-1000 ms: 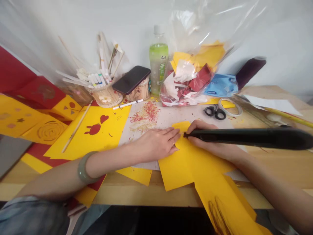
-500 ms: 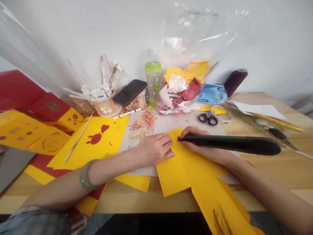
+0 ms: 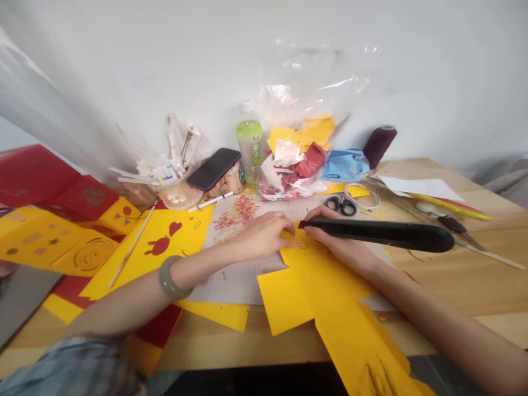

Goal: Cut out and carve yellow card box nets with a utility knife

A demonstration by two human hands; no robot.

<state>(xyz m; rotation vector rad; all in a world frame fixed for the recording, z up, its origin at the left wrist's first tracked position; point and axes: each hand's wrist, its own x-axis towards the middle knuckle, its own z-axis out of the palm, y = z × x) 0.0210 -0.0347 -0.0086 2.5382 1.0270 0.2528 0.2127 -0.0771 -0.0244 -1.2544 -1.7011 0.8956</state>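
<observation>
A cut-out sheet of yellow paper [image 3: 330, 286] lies across the table's front edge, its lower part hanging toward me. Faint cut or drawn lines show near its top end. My right hand [image 3: 330, 236] is closed around a long black utility knife [image 3: 383, 234], whose narrow end points left over the paper; its blade cannot be made out. Across from it, my left hand [image 3: 268, 234] has its fingers bent and pinched at the paper's upper left edge. Beneath lies a grey-white mat [image 3: 239, 280] strewn with red and yellow scraps.
Scissors [image 3: 340, 205] and a tape roll [image 3: 363, 196] lie behind my right hand. A clear bag of scraps [image 3: 297, 159], a green bottle [image 3: 249, 146] and a phone [image 3: 214, 168] stand along the wall. Red and yellow paper pieces [image 3: 94, 247] fill the left.
My left hand has shifted slightly up the paper's edge, its fingers more curled. The paper's top now shows patterned lines between my hands. The whole view has tilted a little.
</observation>
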